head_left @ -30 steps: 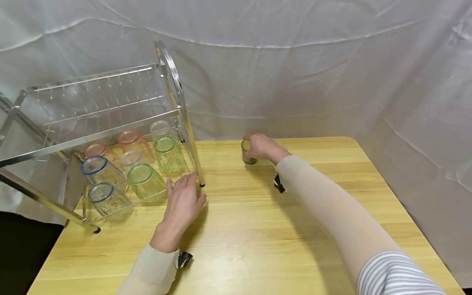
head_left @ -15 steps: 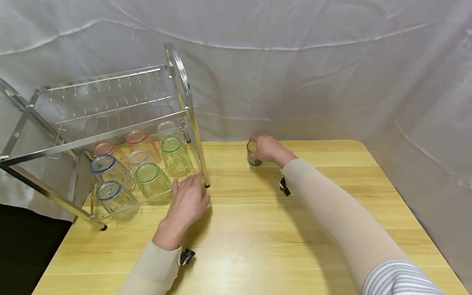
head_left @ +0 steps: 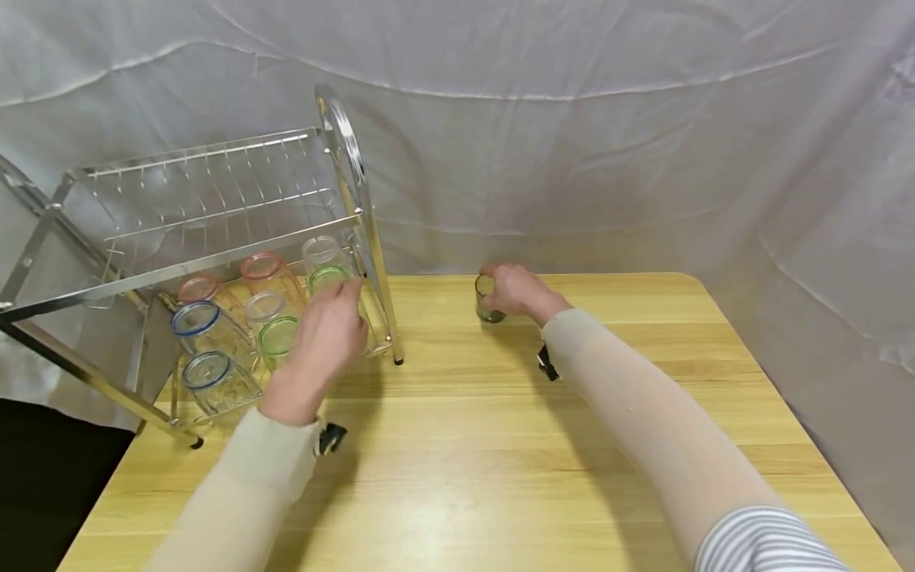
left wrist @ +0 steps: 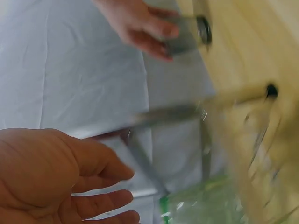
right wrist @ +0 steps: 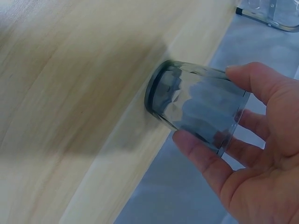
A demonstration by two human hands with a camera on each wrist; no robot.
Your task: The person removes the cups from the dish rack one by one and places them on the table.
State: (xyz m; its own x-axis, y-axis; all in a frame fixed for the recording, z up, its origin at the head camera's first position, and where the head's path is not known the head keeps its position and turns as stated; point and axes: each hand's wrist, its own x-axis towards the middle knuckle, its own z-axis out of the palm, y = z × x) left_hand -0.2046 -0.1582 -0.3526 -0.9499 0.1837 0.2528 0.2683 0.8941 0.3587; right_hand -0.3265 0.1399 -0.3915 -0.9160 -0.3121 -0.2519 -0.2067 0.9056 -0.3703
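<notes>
By the table's back edge my right hand (head_left: 516, 289) holds a dark grey drinking glass (right wrist: 201, 100), thumb on one side and fingers on the other near its upper rim. The glass stands upright with its thick base at the tabletop. My left hand (head_left: 323, 338) reaches over the front of the rack's lower shelf, above the green glasses. In the left wrist view its thumb and fingers are loosely spread with nothing between them, and a green glass (left wrist: 205, 203) lies beyond the fingertips. From the head, this hand partly hides both green glasses.
The two-tier metal rack (head_left: 384, 290) stands at the left. Its lower shelf bears several glasses, among them a blue-rimmed glass (head_left: 207, 369), a red one (head_left: 262, 266) and a clear one (head_left: 321, 249). A grey curtain (head_left: 572, 175) hangs behind the wooden table (head_left: 457, 461).
My left hand has moved from beside the rack's front edge up and leftward over the green glasses. The right hand stays on the grey glass. The head view has shifted slightly.
</notes>
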